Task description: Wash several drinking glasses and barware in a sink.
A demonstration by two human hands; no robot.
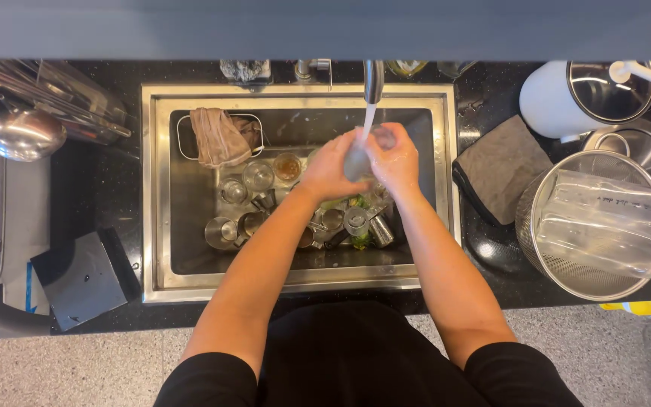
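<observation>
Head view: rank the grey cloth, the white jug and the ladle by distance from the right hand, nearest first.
From the right hand:
1. Grey cloth, on the counter just right of the sink.
2. White jug, farther right, toward the back of the counter.
3. Ladle, far left, across the sink.

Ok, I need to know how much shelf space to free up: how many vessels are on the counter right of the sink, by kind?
White lidded jug: 1
Steel bowl: 1
Steel mesh colander: 1
Clear plastic jugs, lying in the colander: 2
Total: 5
</observation>
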